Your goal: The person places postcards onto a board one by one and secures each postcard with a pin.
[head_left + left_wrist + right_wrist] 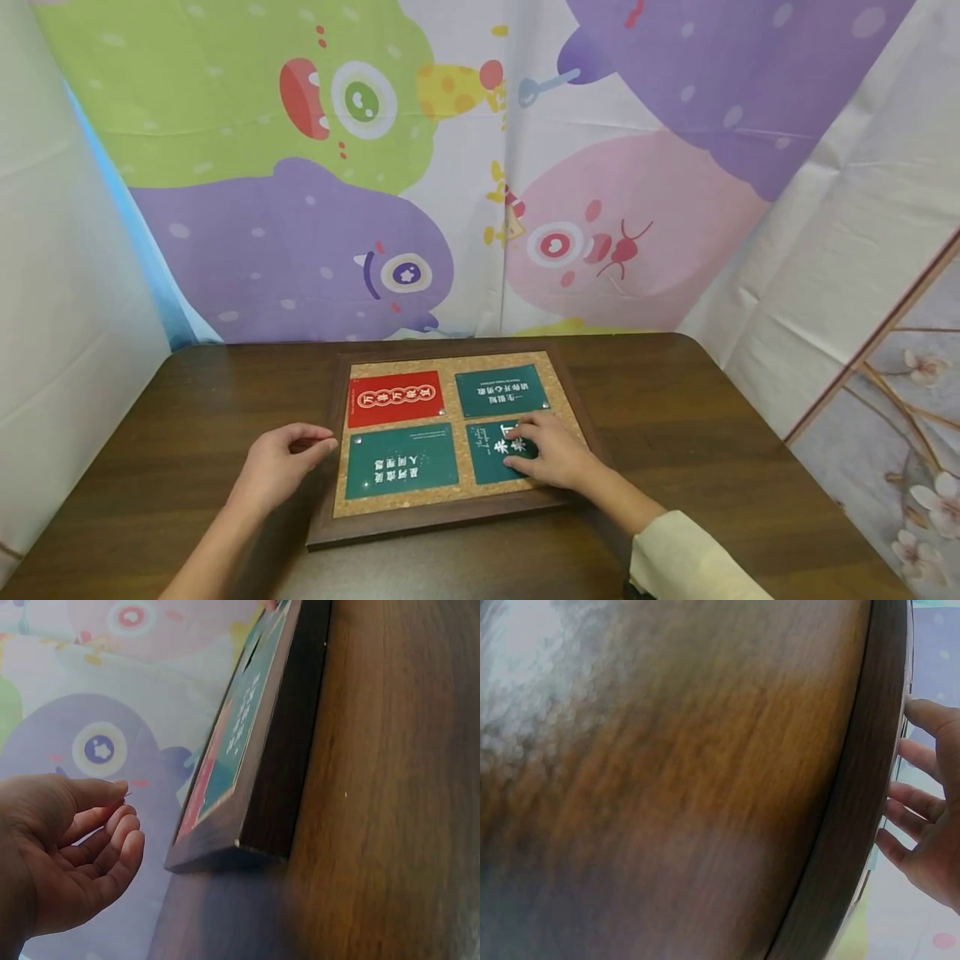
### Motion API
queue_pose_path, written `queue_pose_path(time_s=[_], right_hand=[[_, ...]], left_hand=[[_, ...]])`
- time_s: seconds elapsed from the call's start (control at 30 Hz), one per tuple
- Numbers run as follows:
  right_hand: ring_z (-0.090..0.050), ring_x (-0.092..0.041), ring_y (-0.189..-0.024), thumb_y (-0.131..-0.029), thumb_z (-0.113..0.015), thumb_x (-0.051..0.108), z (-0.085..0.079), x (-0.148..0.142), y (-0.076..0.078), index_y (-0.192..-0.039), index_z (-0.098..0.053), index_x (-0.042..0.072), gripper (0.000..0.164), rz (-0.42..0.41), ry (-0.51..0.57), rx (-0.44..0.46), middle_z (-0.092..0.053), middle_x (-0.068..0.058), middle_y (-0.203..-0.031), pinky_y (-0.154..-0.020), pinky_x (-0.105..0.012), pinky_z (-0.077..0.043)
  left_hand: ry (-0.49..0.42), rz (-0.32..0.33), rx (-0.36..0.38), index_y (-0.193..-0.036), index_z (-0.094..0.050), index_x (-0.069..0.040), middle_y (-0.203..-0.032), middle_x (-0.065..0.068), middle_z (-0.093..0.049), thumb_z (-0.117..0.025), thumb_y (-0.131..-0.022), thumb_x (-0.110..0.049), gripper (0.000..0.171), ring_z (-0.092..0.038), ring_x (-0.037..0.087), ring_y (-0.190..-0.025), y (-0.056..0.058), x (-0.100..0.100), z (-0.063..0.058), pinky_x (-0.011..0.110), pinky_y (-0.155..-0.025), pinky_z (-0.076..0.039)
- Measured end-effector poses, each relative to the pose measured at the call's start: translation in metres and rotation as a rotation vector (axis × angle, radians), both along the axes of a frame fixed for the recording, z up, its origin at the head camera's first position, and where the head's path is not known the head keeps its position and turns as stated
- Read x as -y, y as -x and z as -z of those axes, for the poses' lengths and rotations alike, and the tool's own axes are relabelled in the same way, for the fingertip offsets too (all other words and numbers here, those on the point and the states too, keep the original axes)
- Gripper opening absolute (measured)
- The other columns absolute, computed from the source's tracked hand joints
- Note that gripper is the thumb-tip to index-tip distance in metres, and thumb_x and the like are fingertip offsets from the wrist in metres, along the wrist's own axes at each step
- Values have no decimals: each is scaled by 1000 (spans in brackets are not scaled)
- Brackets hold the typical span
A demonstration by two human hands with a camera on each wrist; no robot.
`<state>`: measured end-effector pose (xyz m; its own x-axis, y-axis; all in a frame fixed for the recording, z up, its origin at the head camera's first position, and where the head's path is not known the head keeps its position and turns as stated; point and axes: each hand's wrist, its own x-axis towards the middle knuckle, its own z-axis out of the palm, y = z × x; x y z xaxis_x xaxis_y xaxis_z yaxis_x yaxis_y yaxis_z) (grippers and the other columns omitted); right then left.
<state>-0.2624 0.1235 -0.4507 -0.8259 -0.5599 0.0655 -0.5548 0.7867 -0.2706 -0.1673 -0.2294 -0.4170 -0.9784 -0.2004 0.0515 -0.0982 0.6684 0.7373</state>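
A wood-framed corkboard (397, 504) lies flat on the table, bearing a red card (396, 398) and several green ones. My right hand (553, 450) rests on the near-right green card (486, 468), fingers spread and fingertips pressing its surface; the hand covers the card's right part. In the right wrist view, the fingertips (898, 793) meet the board just past its frame. Beside the board's left edge, my left hand (281, 462) pinches a small pin (128, 795) between thumb and forefinger, its thin point sticking out. Another green card (401, 479) lies nearest to that hand.
Small shiny pins sit at some card corners, one on the far-right green card (498, 390). The brown wooden table (697, 450) extends around the board. Behind it hangs a cloth (480, 250) printed with cartoon monsters, with a pale curtain (67, 275) at the left.
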Motion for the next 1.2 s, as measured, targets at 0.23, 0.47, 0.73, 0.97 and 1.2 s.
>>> queue_pose_path(time_s=[0.23, 0.47, 0.73, 0.97, 1.2], right_hand=[[-45, -23, -113, -77, -58, 50, 0, 1, 0, -107, -61, 25, 39, 1, 0, 4, -51, -5, -121, -95, -45, -38], [-45, -23, -113, -77, -58, 51, 1, 1, 0, -107, -61, 25, 40, -5, -5, 1, -51, -4, -120, -95, -44, -38], [-46, -23, -113, -77, -58, 50, 1, 0, 0, -108, -61, 25, 40, -2, -10, 6, -51, -5, -120, -94, -44, -38], [-46, -22, -112, -77, -59, 49, -1, 0, 0, -107, -62, 24, 39, -4, 1, 10, -51, -5, -120, -95, -44, -38], [-46, -21, -111, -77, -59, 49, -1, 0, 0, -107, -62, 25, 39, -4, 3, 8, -52, -4, -118, -95, -43, -38]], left_hand=[[-15, 21, -2, -94, -65, -8, -88, 7, -65, -63, -80, -27, 24, -55, 14, -75, 7, -12, -1, 23, -58, -45], [-30, 49, -7, -93, -65, -8, -87, 5, -65, -64, -79, -26, 22, -55, 13, -74, 12, -25, -2, 23, -60, -45], [-56, 72, 3, -92, -65, -10, -85, 4, -64, -65, -78, -27, 22, -53, 14, -73, 19, -40, -5, 24, -59, -44], [-42, 101, 1, -91, -66, -11, -86, 2, -65, -65, -78, -24, 18, -54, 14, -74, 26, -54, -6, 24, -61, -44], [-30, 132, -10, -88, -67, -13, -84, 0, -65, -65, -78, -23, 14, -55, 12, -74, 33, -67, -6, 24, -61, -44]])
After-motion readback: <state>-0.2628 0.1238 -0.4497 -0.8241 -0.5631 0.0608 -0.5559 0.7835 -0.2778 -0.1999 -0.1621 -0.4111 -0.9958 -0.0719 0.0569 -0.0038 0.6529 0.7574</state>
